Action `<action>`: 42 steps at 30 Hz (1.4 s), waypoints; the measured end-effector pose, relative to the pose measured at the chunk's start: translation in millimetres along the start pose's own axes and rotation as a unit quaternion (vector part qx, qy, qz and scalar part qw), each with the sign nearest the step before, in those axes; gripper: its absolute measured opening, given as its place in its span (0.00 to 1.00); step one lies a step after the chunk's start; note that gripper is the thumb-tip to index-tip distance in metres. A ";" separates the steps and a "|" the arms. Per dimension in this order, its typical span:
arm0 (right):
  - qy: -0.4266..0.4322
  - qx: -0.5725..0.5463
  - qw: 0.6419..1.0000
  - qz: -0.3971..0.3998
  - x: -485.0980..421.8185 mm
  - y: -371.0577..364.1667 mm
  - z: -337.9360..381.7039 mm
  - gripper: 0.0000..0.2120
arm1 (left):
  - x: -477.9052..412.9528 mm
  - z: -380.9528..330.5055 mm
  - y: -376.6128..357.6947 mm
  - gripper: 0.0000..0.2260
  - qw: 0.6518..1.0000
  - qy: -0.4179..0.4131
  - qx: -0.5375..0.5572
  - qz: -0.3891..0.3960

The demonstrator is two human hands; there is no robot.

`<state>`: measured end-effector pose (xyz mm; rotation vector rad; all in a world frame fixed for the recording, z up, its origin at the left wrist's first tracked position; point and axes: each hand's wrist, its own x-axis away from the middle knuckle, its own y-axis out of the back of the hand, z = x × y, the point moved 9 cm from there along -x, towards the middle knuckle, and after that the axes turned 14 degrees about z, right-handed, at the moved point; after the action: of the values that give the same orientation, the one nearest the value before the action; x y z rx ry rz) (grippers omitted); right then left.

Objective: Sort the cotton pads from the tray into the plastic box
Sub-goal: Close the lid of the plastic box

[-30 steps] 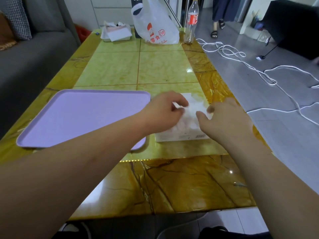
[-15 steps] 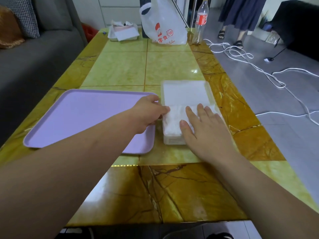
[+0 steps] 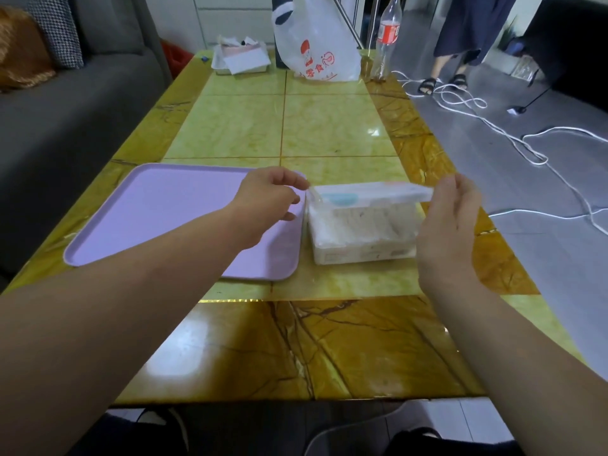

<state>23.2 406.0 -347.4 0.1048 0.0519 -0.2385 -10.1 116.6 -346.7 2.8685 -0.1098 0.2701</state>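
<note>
We pinch the left end of the clear lid (image 3: 371,192) with our left hand (image 3: 266,195), and our right hand (image 3: 450,218) curls its fingers onto the right end. Between our two grips, just under the lid, the plastic box (image 3: 362,251) holds the cotton pads (image 3: 362,222). Below our left hand lies the purple tray (image 3: 171,212), on the yellow table (image 3: 329,133).

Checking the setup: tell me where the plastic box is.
Head view, centre-right: the plastic box stands on the table, just right of the purple tray.
</note>
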 end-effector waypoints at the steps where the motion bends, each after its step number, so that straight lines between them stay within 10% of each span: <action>1: 0.004 0.009 1.000 0.017 0.9 -2.7 1.6 0.25 | 1.5 -1.1 -2.2 0.14 1.000 0.005 0.012 0.000; 5: 0.005 0.129 0.989 0.072 0.5 -12.6 0.5 0.15 | 9.9 -13.9 -28.6 0.07 0.989 -0.030 -0.141 0.036; 8: -0.018 0.181 0.979 0.087 3.0 -15.3 -9.7 0.21 | 11.9 -10.7 -48.9 0.21 0.954 -0.044 -0.287 0.071; 28: -0.025 0.139 0.988 0.066 4.3 -21.3 -15.5 0.25 | 26.3 -8.4 -113.9 0.31 0.756 -0.083 -0.639 0.115; 42: -0.011 0.181 0.975 0.130 -4.8 -25.8 -17.2 0.27 | 18.0 -8.4 -112.0 0.28 0.764 -0.074 -0.632 0.110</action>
<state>11.7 384.0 -366.7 0.4694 -0.0282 0.0154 17.1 225.8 -362.9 1.4982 -0.4553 -0.0259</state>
